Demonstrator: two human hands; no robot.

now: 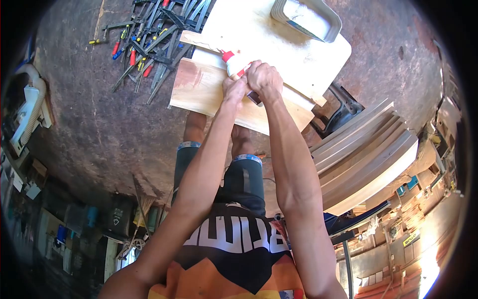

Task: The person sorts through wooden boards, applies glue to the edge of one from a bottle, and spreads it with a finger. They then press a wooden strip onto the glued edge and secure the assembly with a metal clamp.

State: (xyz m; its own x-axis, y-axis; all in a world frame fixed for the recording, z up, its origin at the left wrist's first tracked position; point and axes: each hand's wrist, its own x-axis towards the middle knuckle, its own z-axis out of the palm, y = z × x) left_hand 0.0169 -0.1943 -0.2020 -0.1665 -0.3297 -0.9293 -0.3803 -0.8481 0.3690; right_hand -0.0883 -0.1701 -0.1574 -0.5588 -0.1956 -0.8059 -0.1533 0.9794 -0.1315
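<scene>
Both my hands are closed around a white glue bottle (234,64) with a red cap. It lies tilted, its nozzle pointing up and to the left, over the edge of a narrow wooden strip (198,40). My left hand (235,88) grips the lower side of the bottle, and my right hand (264,78) wraps its upper right side. Part of the bottle is hidden by my fingers. Below the hands is a wide wooden board (199,89) with a reddish patch at its left end. Strip and board rest on a pale worktop (244,25).
A cut-open plastic container (328,35) with whitish contents stands at the top of the worktop. Many bar clamps (154,45) lie heaped on the floor to the left. Stacked wooden planks (363,154) and a black plastic chair part (341,107) are at the right.
</scene>
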